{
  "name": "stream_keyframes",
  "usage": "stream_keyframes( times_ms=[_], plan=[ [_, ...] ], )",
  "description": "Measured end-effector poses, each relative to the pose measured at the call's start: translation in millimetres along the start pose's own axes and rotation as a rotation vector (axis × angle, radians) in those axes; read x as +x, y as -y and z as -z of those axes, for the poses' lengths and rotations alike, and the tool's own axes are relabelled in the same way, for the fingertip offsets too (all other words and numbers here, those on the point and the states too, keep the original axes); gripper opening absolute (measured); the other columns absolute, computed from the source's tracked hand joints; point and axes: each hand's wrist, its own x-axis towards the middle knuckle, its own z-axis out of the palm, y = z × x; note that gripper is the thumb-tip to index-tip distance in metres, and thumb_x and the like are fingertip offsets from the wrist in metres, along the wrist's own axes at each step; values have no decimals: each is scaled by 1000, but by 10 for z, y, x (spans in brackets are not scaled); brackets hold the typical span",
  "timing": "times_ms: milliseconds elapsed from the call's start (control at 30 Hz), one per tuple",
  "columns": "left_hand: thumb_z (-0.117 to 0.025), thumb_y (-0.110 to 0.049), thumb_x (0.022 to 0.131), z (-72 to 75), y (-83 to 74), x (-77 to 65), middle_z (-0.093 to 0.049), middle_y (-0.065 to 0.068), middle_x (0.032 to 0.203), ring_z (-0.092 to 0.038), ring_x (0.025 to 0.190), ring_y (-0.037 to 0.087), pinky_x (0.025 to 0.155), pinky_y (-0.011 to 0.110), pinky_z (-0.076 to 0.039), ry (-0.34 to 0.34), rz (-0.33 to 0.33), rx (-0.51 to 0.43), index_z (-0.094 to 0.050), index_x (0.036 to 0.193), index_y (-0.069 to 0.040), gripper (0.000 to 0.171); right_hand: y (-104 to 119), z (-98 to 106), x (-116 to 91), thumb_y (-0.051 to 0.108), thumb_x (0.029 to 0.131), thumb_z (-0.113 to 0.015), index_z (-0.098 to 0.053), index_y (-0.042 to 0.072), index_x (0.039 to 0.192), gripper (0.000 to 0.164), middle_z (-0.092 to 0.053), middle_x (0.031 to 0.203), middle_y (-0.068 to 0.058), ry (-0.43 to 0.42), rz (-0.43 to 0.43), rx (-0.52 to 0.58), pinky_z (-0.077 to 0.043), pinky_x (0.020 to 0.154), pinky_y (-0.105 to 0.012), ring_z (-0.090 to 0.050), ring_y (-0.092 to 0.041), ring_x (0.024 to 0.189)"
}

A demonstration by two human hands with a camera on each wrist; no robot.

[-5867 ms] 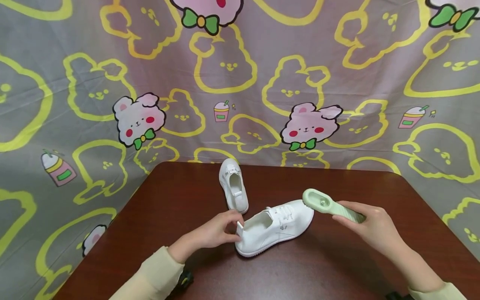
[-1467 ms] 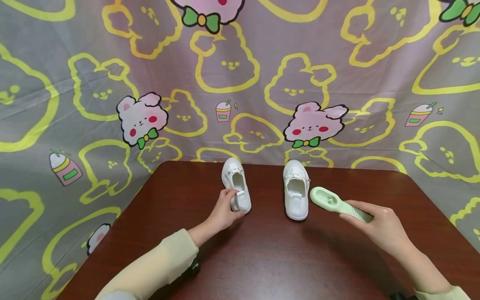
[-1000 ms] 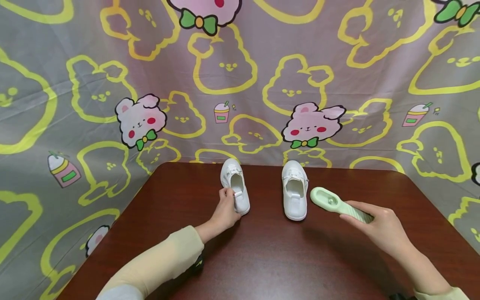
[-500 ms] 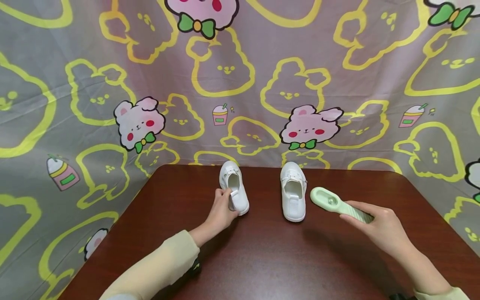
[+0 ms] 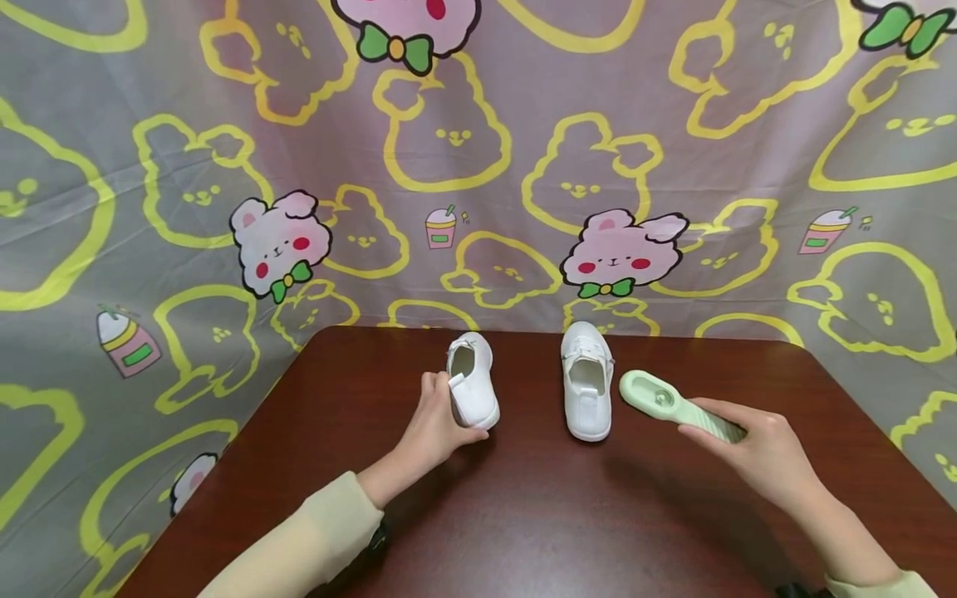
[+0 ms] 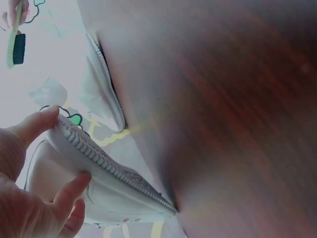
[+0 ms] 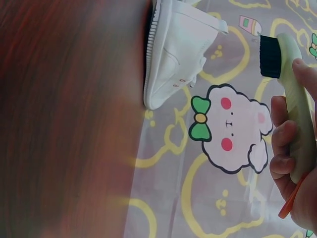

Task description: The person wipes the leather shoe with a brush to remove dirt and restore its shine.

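My left hand (image 5: 429,423) grips the heel of a white lace-up shoe (image 5: 475,399) at the left. Its thumb lies at the back of the sole in the left wrist view, where the heel is raised and the toe end is down by the table. A matching white shoe (image 5: 587,412) stands to its right, toe toward the back, with no hand on it. To the right of that shoe, my right hand (image 5: 763,453) holds a pale green brush (image 5: 650,397) by its handle above the table. Black bristles (image 7: 270,57) show in the right wrist view.
A dark reddish-brown table (image 5: 538,515) lies under everything. Behind it and at both sides hangs a grey cartoon-print curtain (image 5: 508,149), close to the table's far edge. An orange loop (image 7: 292,201) hangs at the brush's handle end.
Several seconds ago the left hand held the other shoe crosswise, with the brush at its toe; that shoe now stands back right. Just now the left shoe has swung its toe right and been tilted up.
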Motion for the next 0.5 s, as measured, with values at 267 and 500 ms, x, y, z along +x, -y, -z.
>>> stream_keyframes(
  times_ms=[267, 500],
  plan=[
    [-95, -19, 56, 103, -18, -80, -38, 9, 103, -49, 91, 24, 80, 35, -47, -43, -111, -37, -42, 110, -1, 78, 21, 21, 15, 17, 70, -88, -75, 15, 101, 34, -69, 82, 3, -1, -3, 5, -38, 60, -16, -52, -1, 67],
    [-93, -8, 59, 372, -86, -93, -45, 9, 110, -50, 98, 23, 69, 36, -55, 39, -140, -352, -42, 118, -3, 78, 6, 56, 24, 13, 69, -88, -76, 15, 101, 35, -69, 82, 7, -31, -11, 30, -38, 59, -14, -51, 3, 68]
  ],
)
